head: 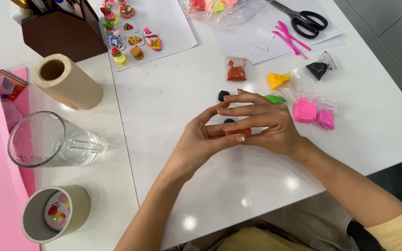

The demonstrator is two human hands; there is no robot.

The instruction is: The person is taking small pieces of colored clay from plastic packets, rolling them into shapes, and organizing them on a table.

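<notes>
Both my hands meet over the middle of the white table (201, 186). My left hand (201, 142) and my right hand (266, 123) press a small piece of orange-red clay (238, 132) between them; only its edge shows under my fingers. A black clay lump (223, 95) lies just beyond my fingertips, and a second dark bit (229, 121) peeks out between my hands. A green clay piece (274, 99) sits behind my right hand.
Bagged clay lies around: brown-orange (236, 69), yellow (278, 80), black (317, 69), pink (312, 114). Scissors (303, 19) and pink tools (290, 39) rest on paper at the back. Small clay figures (131, 37), a paper roll (66, 81), a glass jug (47, 139) and a tape roll (54, 214) stand left.
</notes>
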